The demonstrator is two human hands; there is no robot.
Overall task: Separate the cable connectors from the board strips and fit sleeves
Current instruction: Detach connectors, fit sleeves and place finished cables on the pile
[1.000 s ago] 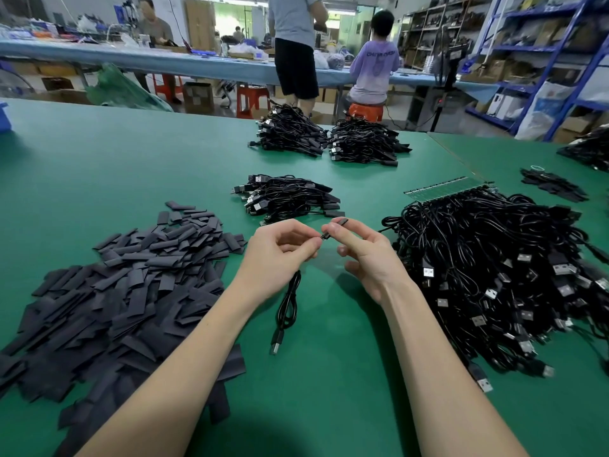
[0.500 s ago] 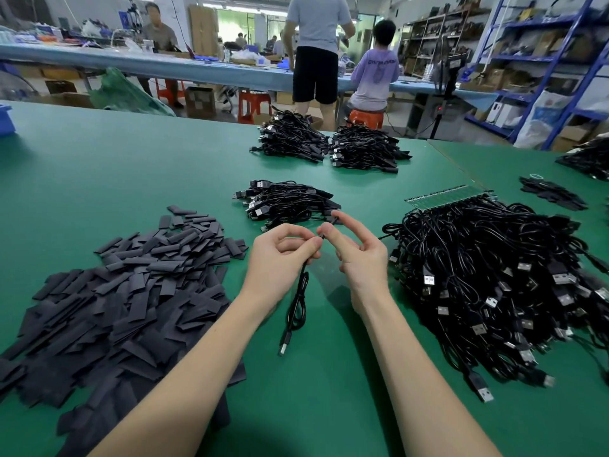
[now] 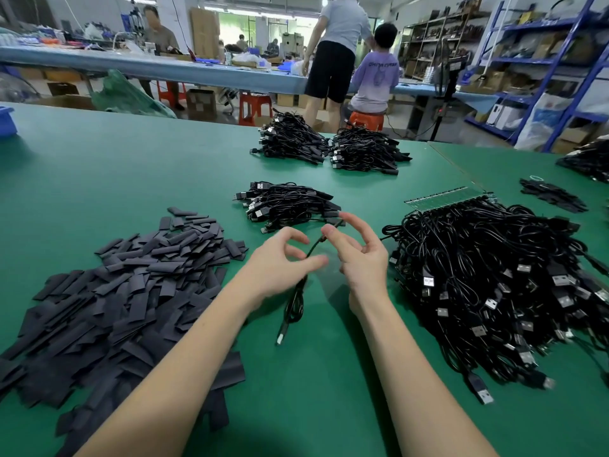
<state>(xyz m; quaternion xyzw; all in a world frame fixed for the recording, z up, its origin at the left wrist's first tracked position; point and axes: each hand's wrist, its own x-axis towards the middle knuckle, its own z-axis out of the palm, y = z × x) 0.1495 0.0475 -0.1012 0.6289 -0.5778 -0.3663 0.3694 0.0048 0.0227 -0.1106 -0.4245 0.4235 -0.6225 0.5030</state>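
A worker at a green bench [image 3: 99,166] holds a single black cable [image 3: 298,291] between two raised hands. The cable runs on a slant, its long axis rising from near the worker up and away to the right; its USB plug hangs lowest, pointing down toward the bench, while the upper end reaches the fingertips. The left hand [image 3: 280,262] pinches the cable between thumb and curled fingers about midway up. The right hand [image 3: 359,255] meets the cable's top end with its forefinger and thumb, the other fingers loosely curled; motion blur hides whether it truly grips. A heap of flat black sleeves [image 3: 115,291] lies to the left, a large tangle of unsorted cables [image 3: 494,275] to the right with a board strip [image 3: 445,196] at its far edge, and a small bundle of cables [image 3: 286,202] just beyond the hands. Writing on a seated person's purple shirt [image 3: 375,77] is too small to read
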